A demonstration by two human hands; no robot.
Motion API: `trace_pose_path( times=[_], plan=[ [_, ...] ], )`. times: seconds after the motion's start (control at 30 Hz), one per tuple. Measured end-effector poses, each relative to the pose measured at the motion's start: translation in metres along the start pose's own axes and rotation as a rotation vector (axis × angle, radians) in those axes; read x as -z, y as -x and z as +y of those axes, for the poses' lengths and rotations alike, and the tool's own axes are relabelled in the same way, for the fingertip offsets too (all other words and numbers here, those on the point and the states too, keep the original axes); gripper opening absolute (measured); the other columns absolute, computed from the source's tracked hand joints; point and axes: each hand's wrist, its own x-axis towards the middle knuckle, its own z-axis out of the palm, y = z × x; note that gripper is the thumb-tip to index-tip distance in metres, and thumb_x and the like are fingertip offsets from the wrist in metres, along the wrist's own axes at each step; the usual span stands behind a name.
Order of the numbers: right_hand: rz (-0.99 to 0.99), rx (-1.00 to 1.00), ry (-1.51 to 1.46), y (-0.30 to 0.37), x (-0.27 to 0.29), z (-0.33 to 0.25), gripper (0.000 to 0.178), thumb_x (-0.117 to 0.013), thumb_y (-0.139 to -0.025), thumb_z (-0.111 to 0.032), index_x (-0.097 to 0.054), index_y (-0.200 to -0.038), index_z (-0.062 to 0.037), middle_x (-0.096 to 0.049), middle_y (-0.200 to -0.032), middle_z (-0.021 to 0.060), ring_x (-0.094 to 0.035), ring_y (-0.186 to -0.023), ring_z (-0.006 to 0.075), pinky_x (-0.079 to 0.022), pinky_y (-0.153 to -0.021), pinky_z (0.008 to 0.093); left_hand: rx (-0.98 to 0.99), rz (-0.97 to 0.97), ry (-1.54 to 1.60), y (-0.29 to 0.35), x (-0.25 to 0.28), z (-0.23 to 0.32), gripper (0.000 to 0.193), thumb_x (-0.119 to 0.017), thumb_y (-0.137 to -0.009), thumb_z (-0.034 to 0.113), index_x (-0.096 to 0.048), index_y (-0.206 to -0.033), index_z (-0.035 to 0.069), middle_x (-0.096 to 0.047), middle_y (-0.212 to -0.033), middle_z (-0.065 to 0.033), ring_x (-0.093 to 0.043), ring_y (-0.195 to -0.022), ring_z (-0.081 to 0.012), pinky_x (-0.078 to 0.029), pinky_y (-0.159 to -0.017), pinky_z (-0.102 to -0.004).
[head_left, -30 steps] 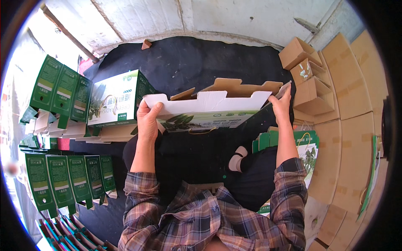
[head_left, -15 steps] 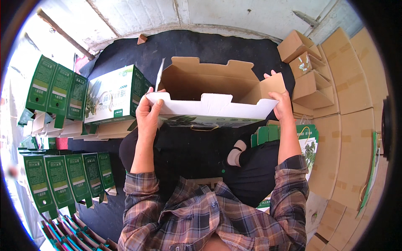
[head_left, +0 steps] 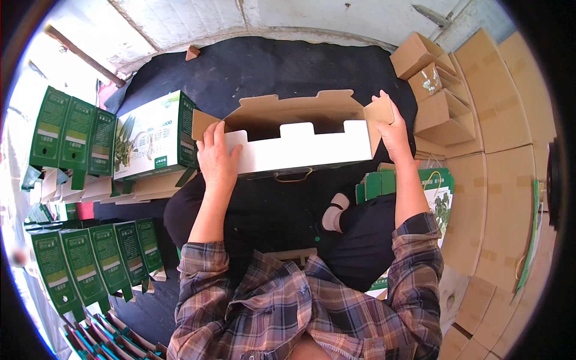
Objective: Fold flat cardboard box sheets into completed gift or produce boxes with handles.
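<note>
A cardboard carton is held in front of me above my lap, its top flaps loose. It is plain brown inside, with a white tabbed front flap and a cord handle below. My left hand grips its near left corner, fingers over the brown left side flap and thumb at the white flap. On the opposite end, my right hand holds the brown right side flap, thumb on the near side and fingertips showing behind. The carton's bottom is hidden.
At left stand rows of green cartons and a white-and-green one. Folded green cartons lie by my right leg. Brown boxes and stacked cardboard line the right side. Black sheeting covers the floor.
The carton has tilted, so less of its inside shows. Its left side flap, upright before, now lies folded outward. My left hand has moved up over that corner; my right hand keeps its hold.
</note>
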Motion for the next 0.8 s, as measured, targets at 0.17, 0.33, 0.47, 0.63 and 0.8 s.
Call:
trace_pose_path(
  times=[0.17,0.33,0.47,0.63,0.8],
  plan=[
    [-0.044,0.123,0.092,0.008,-0.008,-0.010,0.068,-0.045,-0.073,0.011,-0.038,-0.138,-0.0073,-0.046,-0.136,0.0083,-0.045,-0.122,0.0170,-0.037,-0.099,0.0295,0.003,-0.007,-0.069,0.001,-0.004,0.003,0.071,-0.076,-0.064,0.012,-0.044,-0.128,0.006,-0.047,-0.126,-0.0109,-0.045,-0.113,-0.0330,-0.041,-0.091,-0.0404],
    [-0.165,0.132,0.478,0.017,-0.018,-0.018,0.067,-0.061,-0.075,0.003,-0.044,-0.136,-0.0181,-0.046,-0.135,0.0070,-0.044,-0.122,0.0229,-0.044,-0.096,0.0362,0.020,-0.076,-0.150,0.001,-0.005,0.009,0.080,-0.077,-0.067,0.013,-0.037,-0.135,0.008,-0.042,-0.131,-0.0121,-0.044,-0.116,-0.0342,-0.040,-0.094,-0.0421],
    [-0.234,0.186,0.584,0.016,-0.019,-0.012,0.059,-0.064,-0.075,-0.004,-0.050,-0.131,-0.0173,-0.042,-0.139,0.0054,-0.041,-0.125,0.0272,-0.039,-0.102,0.0378,0.020,-0.060,-0.166,0.001,-0.006,0.010,0.084,-0.078,-0.062,0.013,-0.037,-0.135,0.006,-0.043,-0.130,-0.0102,-0.041,-0.118,-0.0313,-0.037,-0.096,-0.0408],
    [-0.235,0.163,0.777,0.007,-0.018,-0.002,0.046,-0.063,-0.078,-0.005,-0.056,-0.122,-0.0135,-0.041,-0.137,0.0074,-0.044,-0.123,0.0295,-0.040,-0.100,0.0390,-0.039,-0.061,-0.191,0.000,-0.009,0.010,0.082,-0.077,-0.065,0.012,-0.035,-0.136,0.008,-0.041,-0.132,-0.0114,-0.041,-0.119,-0.0318,-0.037,-0.097,-0.0410],
    [-0.096,0.137,0.977,0.005,-0.034,-0.003,0.054,-0.067,-0.074,0.000,-0.054,-0.123,-0.0147,-0.039,-0.137,0.0086,-0.046,-0.120,0.0303,-0.041,-0.099,0.0395,-0.245,0.051,-0.279,0.003,-0.012,0.013,0.055,-0.060,-0.075,0.007,-0.046,-0.128,0.007,-0.047,-0.124,-0.0062,-0.041,-0.117,-0.0283,-0.037,-0.092,-0.0376]
  ],
)
